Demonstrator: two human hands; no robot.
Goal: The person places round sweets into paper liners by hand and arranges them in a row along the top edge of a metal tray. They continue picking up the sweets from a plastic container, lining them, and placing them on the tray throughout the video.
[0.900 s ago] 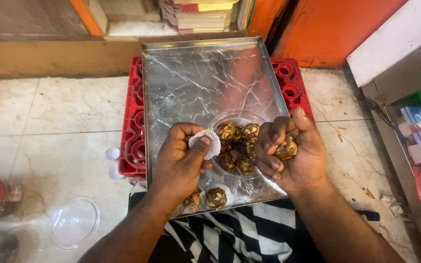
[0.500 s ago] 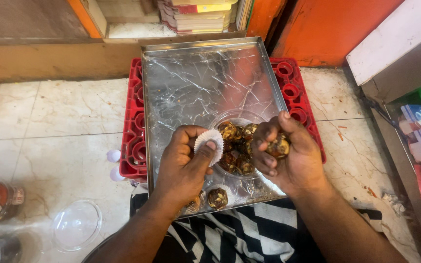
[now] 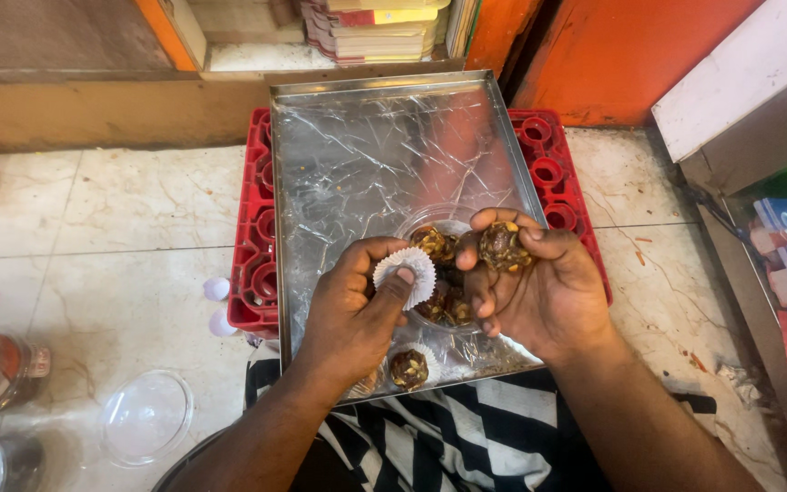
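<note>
A: Since the earlier picture, the right hand (image 3: 539, 287) has been lifted off the pile, and the sweet ball (image 3: 503, 246) has been brought up beside the paper cup (image 3: 406, 276).

B: How is the ball held?

A: It is pinched between the thumb and the curled fingertips of the right hand, at the hand's upper edge, clear of the palm. The nut-studded surface is left showing.

B: And the cup?

A: The white fluted cup is gripped by the left hand (image 3: 352, 314), with the thumb pressed across its rim and its opening turned toward the ball. The two are kept near each other, not touching.

B: What is found below?

A: More balls are seen in a clear bowl (image 3: 430, 219) under both hands, on the foil-lined metal tray (image 3: 366, 155). One ball already seated in a cup (image 3: 409, 369) is seen at the tray's near edge, and a red crate (image 3: 252, 255) is seen under the tray.
</note>
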